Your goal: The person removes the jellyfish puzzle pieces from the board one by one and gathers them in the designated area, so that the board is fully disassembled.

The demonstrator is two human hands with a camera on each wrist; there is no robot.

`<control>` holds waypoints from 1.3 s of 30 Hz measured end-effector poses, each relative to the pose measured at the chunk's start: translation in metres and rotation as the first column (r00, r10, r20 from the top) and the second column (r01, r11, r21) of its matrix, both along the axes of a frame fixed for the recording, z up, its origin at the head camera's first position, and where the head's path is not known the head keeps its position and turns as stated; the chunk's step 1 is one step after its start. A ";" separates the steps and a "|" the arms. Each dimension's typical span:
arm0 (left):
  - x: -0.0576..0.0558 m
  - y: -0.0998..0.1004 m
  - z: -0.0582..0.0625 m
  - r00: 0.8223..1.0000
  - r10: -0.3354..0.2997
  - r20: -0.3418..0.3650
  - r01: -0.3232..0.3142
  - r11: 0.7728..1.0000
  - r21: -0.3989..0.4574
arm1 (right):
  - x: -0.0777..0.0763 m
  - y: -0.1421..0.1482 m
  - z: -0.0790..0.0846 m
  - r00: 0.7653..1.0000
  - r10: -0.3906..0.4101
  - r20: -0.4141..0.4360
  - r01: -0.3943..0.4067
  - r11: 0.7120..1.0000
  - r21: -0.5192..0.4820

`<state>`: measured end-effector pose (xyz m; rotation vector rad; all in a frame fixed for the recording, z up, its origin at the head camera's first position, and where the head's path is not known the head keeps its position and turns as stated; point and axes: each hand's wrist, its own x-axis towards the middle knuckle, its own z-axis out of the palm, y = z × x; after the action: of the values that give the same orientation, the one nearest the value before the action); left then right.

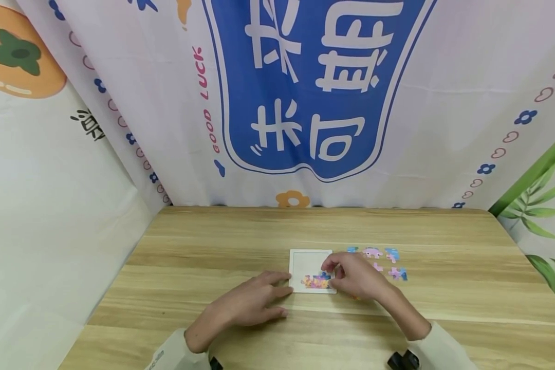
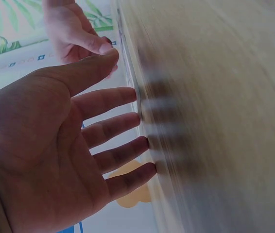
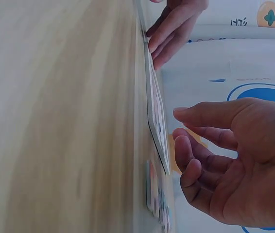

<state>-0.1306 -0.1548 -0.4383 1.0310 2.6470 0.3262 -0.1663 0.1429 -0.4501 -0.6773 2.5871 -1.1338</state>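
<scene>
A white square puzzle tray (image 1: 303, 258) lies on the table, with joined pink, yellow and blue jigsaw pieces (image 1: 316, 281) along the lower right of its inside. At the tray's left edge my left hand (image 1: 254, 300) rests with fingers extended, fingertips touching the edge and the tabletop. My right hand (image 1: 358, 275) hovers over the tray's right side, its fingers loosely bent. In the right wrist view, a gap shows between the thumb (image 3: 200, 114) and fingertips, and no piece is visible there. Part of the tray's right edge is hidden beneath this hand.
Loose jigsaw pieces, among them a pink one (image 1: 372, 252) and a pink-and-blue one (image 1: 398, 273), lie right of the tray, partly behind the right hand. The wooden table (image 1: 189, 257) meets a printed cloth (image 1: 176, 169) at its back edge.
</scene>
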 end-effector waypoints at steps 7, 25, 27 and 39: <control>0.000 0.000 -0.001 1.000 0.003 0.000 -0.003 1.000 0.003 | -0.002 -0.013 -0.002 1.000 -0.006 0.014 0.006 1.000 0.028; -0.001 0.000 0.000 1.000 -0.002 0.005 0.002 1.000 0.011 | -0.006 -0.028 -0.008 0.999 0.045 -0.022 -0.045 0.999 0.029; -0.001 0.001 0.001 1.000 -0.005 0.000 0.005 1.000 0.012 | -0.006 -0.028 -0.009 0.999 0.043 -0.031 -0.042 0.999 0.032; -0.004 0.010 -0.005 0.998 -0.058 -0.032 0.058 0.998 0.003 | -0.006 -0.030 -0.012 0.999 0.033 -0.043 -0.032 0.999 0.028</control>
<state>-0.1345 -0.1451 -0.4430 1.1207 2.6391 0.3055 -0.1720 0.1125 -0.4616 -0.7434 2.6126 -1.0839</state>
